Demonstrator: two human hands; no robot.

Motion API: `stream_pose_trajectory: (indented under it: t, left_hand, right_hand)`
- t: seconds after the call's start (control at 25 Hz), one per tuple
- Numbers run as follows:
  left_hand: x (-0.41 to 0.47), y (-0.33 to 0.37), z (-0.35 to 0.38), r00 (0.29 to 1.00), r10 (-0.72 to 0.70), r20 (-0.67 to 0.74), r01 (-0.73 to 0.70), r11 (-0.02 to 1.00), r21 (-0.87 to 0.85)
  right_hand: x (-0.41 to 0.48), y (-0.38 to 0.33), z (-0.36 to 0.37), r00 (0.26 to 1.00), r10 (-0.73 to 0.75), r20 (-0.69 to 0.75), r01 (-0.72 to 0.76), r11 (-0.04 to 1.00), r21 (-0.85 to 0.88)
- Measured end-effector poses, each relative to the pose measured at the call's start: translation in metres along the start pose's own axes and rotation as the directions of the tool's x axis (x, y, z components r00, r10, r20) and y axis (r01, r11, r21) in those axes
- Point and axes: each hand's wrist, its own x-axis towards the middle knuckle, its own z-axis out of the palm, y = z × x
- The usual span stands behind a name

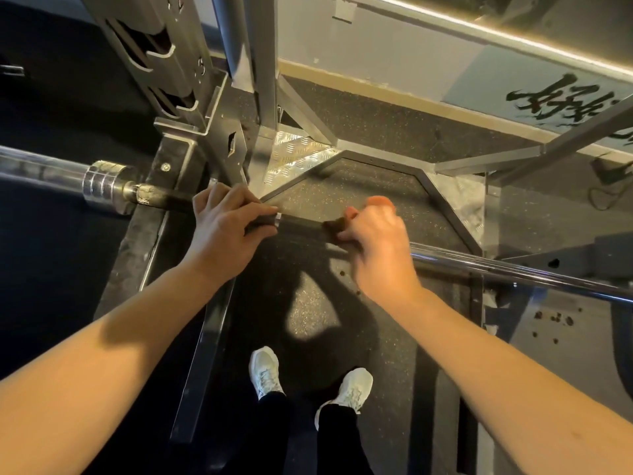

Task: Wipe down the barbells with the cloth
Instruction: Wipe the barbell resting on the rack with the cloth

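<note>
Forearms: two bare forearms filled the bottom of the view, reaching toward the grey steel rack upright.
Shoes: a pair of white trainers was planted on the black speckled rubber floor, on the near side of the upright.
Barbell: the long chrome steel barbell lay across at the foot of the upright, its thick sleeve collar jutting out to the upright's left and its shaft running off to the right.
Left hand: the left hand had its fingers curled over the shaft just right of the upright. Whether any cloth sat under it, I couldn't tell.
Right hand: the right hand was blurred and further right of the upright, pinching a small dark brown cloth against the shaft.
Handling: the bar looked heavy, rigid and slick. Best not to lift it but to steady it close to the upright. The cloth looked limp and light, apt to bunch, so it should be wrapped fully round the shaft and slid along.
</note>
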Motion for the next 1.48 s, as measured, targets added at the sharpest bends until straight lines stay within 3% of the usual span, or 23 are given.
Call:
stream_pose_trajectory:
  t: [0.12,0.2,0.32,0.44,0.52,0.72,0.92,1.04,1.24,1.32,1.48]
  left_hand:
    - [-0.002,0.0,0.002,1.0,-0.007,-0.017,0.006,1.0,-0.014]
    - [-0.003,0.0,0.003,0.999,-0.015,-0.041,0.014,1.0,-0.024]
    - [-0.004,0.0,0.005,0.999,-0.026,-0.033,0.025,0.999,-0.02]
    - [-0.004,0.0,0.002,1.0,-0.017,-0.012,0.017,1.0,-0.017]
    - [-0.003,0.0,0.001,1.0,-0.002,-0.006,0.002,1.0,-0.012]
    - [-0.003,-0.001,0.004,1.0,-0.018,-0.023,0.017,0.998,-0.059]
    - [0.001,0.0,0.0,0.999,-0.02,0.037,0.022,0.999,-0.048]
    - [0.007,-0.003,-0.009,0.998,0.012,0.069,-0.008,0.998,-0.056]
    - [0.011,-0.017,-0.018,0.983,-0.04,0.178,0.046,0.998,-0.03]
    - [0.001,-0.016,-0.02,0.981,-0.041,0.189,0.048,0.998,-0.036]
    - [-0.022,-0.005,-0.019,0.996,-0.034,0.078,0.036,0.999,-0.03]
  right_hand:
    - [-0.026,0.033,-0.013,0.985,0.149,-0.086,-0.152,0.988,-0.036]
    - [-0.019,0.018,-0.007,0.977,0.176,-0.117,-0.181,0.983,-0.036]
    - [0.009,-0.033,0.011,0.986,0.166,0.002,-0.166,0.986,-0.023]
    - [0.006,-0.021,0.01,0.995,0.056,0.083,-0.056,0.998,-0.007]
    - [-0.016,0.013,0.001,1.0,-0.005,-0.001,0.005,0.998,-0.061]
    - [-0.026,0.028,-0.002,0.989,0.122,-0.088,-0.134,0.981,-0.141]
    - [0.019,-0.039,0.029,1.0,0.0,-0.022,0.0,1.0,-0.013]
    - [0.009,-0.024,0.02,0.998,-0.008,0.06,0.004,0.998,0.062]
    - [-0.031,0.034,-0.004,0.994,0.001,-0.111,-0.001,1.0,-0.003]
    - [-0.029,0.015,0.007,0.995,0.008,-0.099,-0.007,1.0,0.01]
    - [0.006,-0.063,0.046,0.995,-0.06,-0.084,0.07,0.991,0.115]
